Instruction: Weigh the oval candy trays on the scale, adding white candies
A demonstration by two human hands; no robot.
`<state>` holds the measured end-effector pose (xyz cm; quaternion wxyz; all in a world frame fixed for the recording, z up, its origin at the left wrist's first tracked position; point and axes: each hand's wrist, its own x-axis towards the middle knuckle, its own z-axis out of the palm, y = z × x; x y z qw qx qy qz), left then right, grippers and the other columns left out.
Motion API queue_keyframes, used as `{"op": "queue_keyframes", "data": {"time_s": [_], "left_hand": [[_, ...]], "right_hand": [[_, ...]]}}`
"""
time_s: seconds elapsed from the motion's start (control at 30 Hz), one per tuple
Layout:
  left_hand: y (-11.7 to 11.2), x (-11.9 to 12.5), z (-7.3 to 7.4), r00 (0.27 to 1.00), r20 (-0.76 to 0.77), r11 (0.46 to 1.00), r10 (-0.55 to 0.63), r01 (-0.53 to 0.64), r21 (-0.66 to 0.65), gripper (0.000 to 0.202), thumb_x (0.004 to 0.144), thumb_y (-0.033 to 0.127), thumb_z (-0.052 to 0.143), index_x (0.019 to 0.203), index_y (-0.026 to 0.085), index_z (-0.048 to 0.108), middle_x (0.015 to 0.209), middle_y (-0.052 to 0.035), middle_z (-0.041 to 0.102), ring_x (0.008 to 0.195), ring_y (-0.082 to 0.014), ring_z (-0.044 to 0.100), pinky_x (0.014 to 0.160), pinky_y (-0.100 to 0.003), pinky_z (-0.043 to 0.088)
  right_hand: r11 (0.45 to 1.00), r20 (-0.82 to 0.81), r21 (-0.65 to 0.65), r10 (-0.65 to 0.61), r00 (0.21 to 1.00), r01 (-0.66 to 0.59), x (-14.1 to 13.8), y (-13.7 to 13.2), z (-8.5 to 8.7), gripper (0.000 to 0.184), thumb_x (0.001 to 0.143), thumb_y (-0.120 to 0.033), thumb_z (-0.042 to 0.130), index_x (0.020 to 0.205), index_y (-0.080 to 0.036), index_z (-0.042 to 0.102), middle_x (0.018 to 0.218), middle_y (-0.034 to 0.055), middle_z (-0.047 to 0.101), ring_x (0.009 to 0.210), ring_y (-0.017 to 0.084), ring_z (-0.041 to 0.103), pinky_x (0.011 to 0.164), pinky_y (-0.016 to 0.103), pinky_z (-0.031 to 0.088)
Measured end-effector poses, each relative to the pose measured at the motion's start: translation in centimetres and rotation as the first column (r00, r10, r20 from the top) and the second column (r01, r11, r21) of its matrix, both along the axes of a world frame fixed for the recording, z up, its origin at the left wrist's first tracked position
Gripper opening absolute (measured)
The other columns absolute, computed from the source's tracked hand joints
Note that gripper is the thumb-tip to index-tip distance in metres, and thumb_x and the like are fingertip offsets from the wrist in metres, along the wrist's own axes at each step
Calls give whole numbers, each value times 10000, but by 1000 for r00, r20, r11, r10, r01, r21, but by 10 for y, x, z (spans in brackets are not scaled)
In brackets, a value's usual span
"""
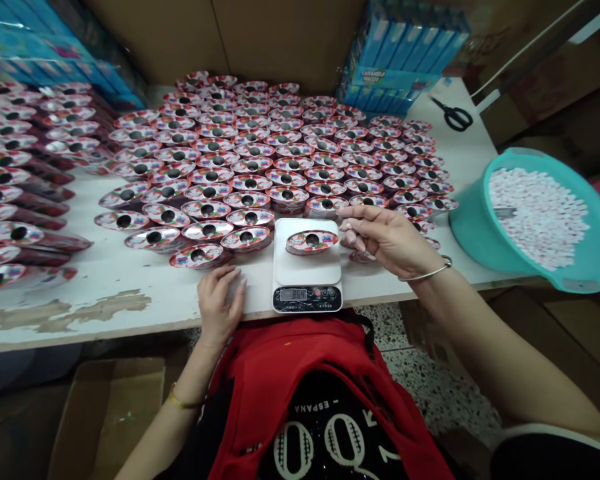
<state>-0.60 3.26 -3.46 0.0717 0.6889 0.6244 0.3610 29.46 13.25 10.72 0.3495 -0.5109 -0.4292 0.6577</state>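
Note:
In the head view, a white digital scale (307, 267) sits at the table's front edge with lit digits on its display. One red and white pouch (312, 243), oval-topped with a dark round hole, stands on its plate. My right hand (373, 232) is just right of this pouch, fingers pinched together; whether something small is between them I cannot make out. My left hand (221, 301) rests on the table edge left of the scale, holding nothing, its fingers loosely bent and thumb apart. Many matching pouches (250, 183) stand in rows behind the scale.
A turquoise tub (473, 210) of small white wrapped pieces (540, 217) stands at the right. Black scissors (455, 117) lie behind it. Blue boxes (400, 60) stand at the back right, more blue packs (55, 47) at the back left. A cardboard box (110, 413) is below the table.

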Motion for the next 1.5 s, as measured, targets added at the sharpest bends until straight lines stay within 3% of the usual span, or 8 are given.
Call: {"op": "queue_keyframes", "data": {"time_s": [0.27,0.73,0.87,1.0,1.07,1.23,1.37,1.5], "left_hand": [[0,0,1,1000,-6,1000,-2,2,6,221,847,274,577,1044,184,620,1060,-99,633,1029,-215,580,924,-386,435],[1,1,3,999,17,999,-34,33,36,210,845,236,588,1047,186,613,1023,-89,631,994,-203,584,899,-361,459],[1,1,3,999,33,999,-35,34,28,217,845,228,587,1056,183,611,1025,-91,630,994,-201,588,893,-360,472],[1,1,3,999,34,999,-32,31,20,205,847,232,583,1044,183,611,1012,-89,630,983,-199,591,887,-361,477],[1,2,3,999,35,999,-28,27,20,201,849,239,579,1040,184,611,1008,-88,628,978,-198,591,885,-361,476],[0,2,3,999,45,999,-28,26,28,201,851,240,574,1039,179,609,1001,-90,622,970,-194,586,881,-360,479],[0,4,9,997,61,998,-44,40,58,217,853,235,571,1060,178,608,1025,-96,614,980,-192,586,879,-366,493],[9,14,30,991,47,982,-123,115,147,272,842,208,587,1114,195,596,1077,-97,605,1024,-198,581,902,-375,485]], "right_hand": [[985,154,165,30,988,-55,-19,-5,-4,165,784,-276,688,885,-145,675,654,-9,583,499,64,441,457,215,344],[846,348,429,167,922,-315,-41,2,-13,274,893,-207,523,1107,-116,667,717,4,617,580,85,498,595,243,446],[862,281,382,236,930,-334,-41,3,-16,326,905,-174,486,1195,-122,625,700,-7,604,553,79,486,584,239,452],[911,125,321,228,965,-257,-36,2,-7,294,898,-167,516,1168,-173,634,955,28,649,538,42,481,540,213,435],[949,37,269,161,986,-165,-30,-1,3,267,902,-190,539,1151,-185,636,1025,37,637,528,28,473,491,193,400],[993,-127,85,-71,989,82,-4,-25,14,175,870,-300,628,1001,-191,671,811,0,606,488,29,430,443,173,362],[970,-215,-135,-227,950,201,23,-58,-14,168,772,-235,727,926,-196,672,834,15,625,620,58,533,502,147,425],[902,-213,-310,-375,902,301,44,-86,-57,279,642,-194,808,883,-192,666,837,24,656,724,91,611,603,158,501]]}}
